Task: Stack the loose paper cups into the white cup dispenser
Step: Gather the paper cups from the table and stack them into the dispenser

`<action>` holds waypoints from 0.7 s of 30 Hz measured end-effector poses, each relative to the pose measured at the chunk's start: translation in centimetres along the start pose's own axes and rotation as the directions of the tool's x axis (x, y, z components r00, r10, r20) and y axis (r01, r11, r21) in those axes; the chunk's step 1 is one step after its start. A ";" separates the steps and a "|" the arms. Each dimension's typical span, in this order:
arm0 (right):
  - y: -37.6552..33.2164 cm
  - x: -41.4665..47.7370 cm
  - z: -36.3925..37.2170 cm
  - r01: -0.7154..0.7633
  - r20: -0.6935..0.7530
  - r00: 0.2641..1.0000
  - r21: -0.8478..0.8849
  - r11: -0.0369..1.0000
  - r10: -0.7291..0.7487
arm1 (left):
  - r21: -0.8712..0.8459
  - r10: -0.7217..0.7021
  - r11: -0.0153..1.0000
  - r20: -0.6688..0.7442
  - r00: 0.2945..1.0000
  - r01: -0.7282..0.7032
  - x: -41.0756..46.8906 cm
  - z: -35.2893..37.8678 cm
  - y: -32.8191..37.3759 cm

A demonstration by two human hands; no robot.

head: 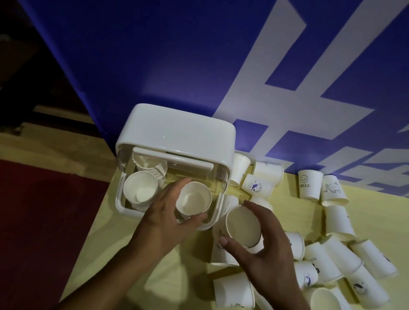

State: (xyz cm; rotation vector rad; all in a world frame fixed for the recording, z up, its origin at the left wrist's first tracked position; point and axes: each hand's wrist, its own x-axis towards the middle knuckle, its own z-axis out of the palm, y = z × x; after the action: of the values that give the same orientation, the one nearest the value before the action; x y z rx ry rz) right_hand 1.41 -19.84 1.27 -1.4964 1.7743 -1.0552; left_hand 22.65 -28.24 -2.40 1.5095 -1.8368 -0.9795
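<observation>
The white cup dispenser (176,130) stands open at the table's left end, lid raised. A stack of cups (140,190) sits in its left side, another stack (152,169) behind it. My left hand (166,220) grips a white paper cup (194,199) over the dispenser's right side, mouth up. Just right of the dispenser, my right hand (259,247) holds another upright paper cup (242,226) by its rim. Several loose paper cups (337,258) lie scattered on the table to the right.
The pale yellow table (122,251) ends just left of the dispenser, above a red floor (30,214). A blue banner with white lettering (206,57) rises right behind the dispenser. More printed cups (308,185) stand along the banner's foot.
</observation>
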 end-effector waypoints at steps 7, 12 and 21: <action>0.5 0.1 0.2 -0.005 -0.014 1.000 0.001 1.000 0.005 | 0.109 -0.127 0.987 0.080 0.989 0.118 1.3 1.9 -1.5; 0.3 0.3 0.4 0.017 -0.040 0.999 0.006 1.000 -0.017 | 0.104 -0.164 0.983 0.106 0.981 0.153 1.5 2.2 -2.2; -2.3 3.3 4.3 0.185 -0.072 0.980 0.007 0.983 -0.184 | -0.337 -0.154 0.925 0.088 0.984 0.175 -0.8 -0.8 -0.7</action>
State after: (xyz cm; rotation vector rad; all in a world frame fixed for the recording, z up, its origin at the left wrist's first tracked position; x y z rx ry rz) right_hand 5.52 -24.10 1.14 -1.6584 1.6970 -1.2237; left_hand 23.81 -27.65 -2.49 1.4438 -1.4950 -1.3603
